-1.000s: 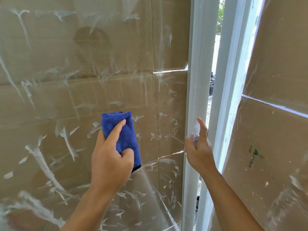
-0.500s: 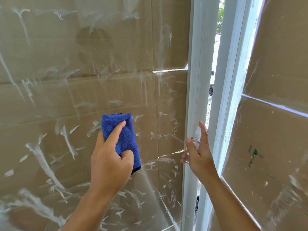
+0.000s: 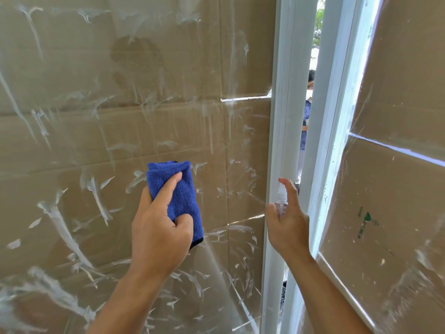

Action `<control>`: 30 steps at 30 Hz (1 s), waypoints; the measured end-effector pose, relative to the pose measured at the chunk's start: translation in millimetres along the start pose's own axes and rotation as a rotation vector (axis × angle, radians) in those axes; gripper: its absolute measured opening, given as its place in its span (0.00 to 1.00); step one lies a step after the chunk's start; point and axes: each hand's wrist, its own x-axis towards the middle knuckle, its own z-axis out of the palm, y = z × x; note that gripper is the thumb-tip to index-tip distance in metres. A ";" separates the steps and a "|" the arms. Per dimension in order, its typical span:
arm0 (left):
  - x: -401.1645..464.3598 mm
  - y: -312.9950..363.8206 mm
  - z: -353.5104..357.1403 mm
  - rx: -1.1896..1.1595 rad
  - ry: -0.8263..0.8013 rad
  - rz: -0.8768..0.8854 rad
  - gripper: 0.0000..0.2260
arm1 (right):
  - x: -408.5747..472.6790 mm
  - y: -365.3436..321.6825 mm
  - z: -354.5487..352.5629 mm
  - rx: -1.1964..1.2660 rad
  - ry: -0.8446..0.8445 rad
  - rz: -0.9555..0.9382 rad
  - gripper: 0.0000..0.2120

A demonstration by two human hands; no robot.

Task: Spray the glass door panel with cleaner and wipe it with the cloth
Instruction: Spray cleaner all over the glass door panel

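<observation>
The glass door panel fills the left of the view, backed by brown cardboard and streaked all over with white smears, thickest from about 7 to 9 o'clock. The left hand holds a folded blue cloth pinched between thumb and forefinger, the fold pointing up toward 12 o'clock and the flat of it lying against or just off the glass; which of the two cannot be told. Folding it this way gives a thick pad that fits the palm. At 3 o'clock from the cloth, the right hand is wrapped around a small clear spray bottle, forefinger raised over the white nozzle, held right in front of the white door frame. The nozzle seems to face the glass, so a squirt looks ready, with the cloth kept close to catch the wet patch before it runs. Through the narrow gap at 1 o'clock a person in blue stands outside. A second panel hangs open to the right.
</observation>
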 end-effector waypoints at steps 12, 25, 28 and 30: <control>-0.9 -4.5 -0.3 0.015 0.005 -0.015 0.32 | -8.2 -11.3 10.4 0.010 0.012 -0.097 0.24; -2.4 -15.2 -11.0 0.027 0.014 -0.029 0.32 | -21.5 -19.0 31.2 0.060 -0.033 -0.213 0.30; -1.9 -17.1 -15.8 0.025 0.018 -0.050 0.32 | -24.8 -25.2 34.2 0.058 -0.034 -0.203 0.28; -1.5 -18.3 -19.6 0.024 0.014 -0.051 0.32 | -27.6 -30.2 36.6 0.069 -0.012 -0.209 0.26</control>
